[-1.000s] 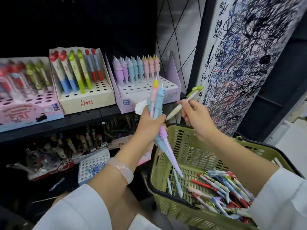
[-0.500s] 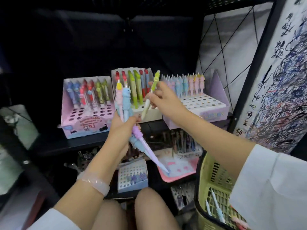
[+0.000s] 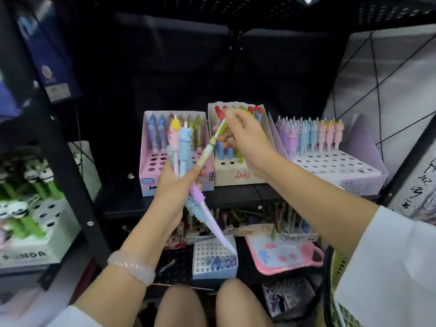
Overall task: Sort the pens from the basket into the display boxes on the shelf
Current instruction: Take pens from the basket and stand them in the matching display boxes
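Left forearm rises from the lower left, wrist ringed by a pale pink translucent bangle [image 3: 131,267]. Left hand [image 3: 173,185] is raised in front of the shelf, fingers curled round a bundle of soft, ridged novelty pens [image 3: 182,152]: a sky-blue one with an animal head and a pink one with a yellow tip point up, while a lilac-and-blue knobbly pair [image 3: 205,213] slants down and right out of the bottom of the fist.

Right forearm comes in from the lower right in a loose white sleeve [image 3: 387,263], crossing before the shelf. Right hand [image 3: 245,138] is turned palm away, thumb and fingers pinching a slim pen with a green and cream barrel [image 3: 213,142] near its upper end; the pen tilts down-left, its lower end touching or just beside the left thumb (cannot tell which).

Display boxes stand side by side on the black metal shelf [image 3: 236,194]:
- pink cardboard box with a perforated top [image 3: 151,171], blue, red and green pens standing at its back, partly behind the left hand;
- cream cardboard box with a red handwritten price [image 3: 238,177], red-topped and blue pens in it, directly behind the right hand;
- lilac box with a white perforated deck [image 3: 342,166], a back row of purple, blue, pink and yellow ridged pens.

Olive-green plastic mesh basket [image 3: 339,267] shows only as a sliver at the lower right edge, mostly hidden by the sleeve. Bare knees [image 3: 212,303] at bottom centre. Left margin blurred; a box of green panda-topped pens [image 3: 33,208] there.
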`<state>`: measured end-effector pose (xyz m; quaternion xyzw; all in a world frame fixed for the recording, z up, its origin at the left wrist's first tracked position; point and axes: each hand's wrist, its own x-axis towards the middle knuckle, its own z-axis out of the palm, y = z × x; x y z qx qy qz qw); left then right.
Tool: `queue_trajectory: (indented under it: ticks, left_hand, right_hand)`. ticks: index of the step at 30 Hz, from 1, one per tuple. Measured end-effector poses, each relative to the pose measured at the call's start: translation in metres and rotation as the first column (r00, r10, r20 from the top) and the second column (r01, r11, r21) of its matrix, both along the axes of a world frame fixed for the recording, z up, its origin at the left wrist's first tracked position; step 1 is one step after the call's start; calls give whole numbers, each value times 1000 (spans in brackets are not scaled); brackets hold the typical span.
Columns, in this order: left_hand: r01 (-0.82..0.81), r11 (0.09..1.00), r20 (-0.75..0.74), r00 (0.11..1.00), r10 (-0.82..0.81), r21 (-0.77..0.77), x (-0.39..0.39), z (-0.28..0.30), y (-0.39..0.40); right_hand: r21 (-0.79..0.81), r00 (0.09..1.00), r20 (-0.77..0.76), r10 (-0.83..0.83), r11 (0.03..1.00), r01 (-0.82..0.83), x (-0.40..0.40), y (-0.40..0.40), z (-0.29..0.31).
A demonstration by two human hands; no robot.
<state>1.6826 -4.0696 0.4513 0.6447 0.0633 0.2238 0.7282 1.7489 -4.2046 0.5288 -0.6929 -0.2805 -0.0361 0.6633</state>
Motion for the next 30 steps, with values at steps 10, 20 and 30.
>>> queue_trajectory:
  ticks: [10,20,30]
  left_hand:
    - [-96,995,62,993,98,-40,-3,-2,31]
    - [-152,986,7,988,153,-66,-4,0,44]
    - [-160,985,7,987,161,-69,-5,1,42]
  right_hand:
    - [-417,885,423,-196,825,382,47,33,42]
    - [-669,875,480,-65,618,413,53,55,18]
    - [-651,764,638,-93,463,601,48,73,-14]
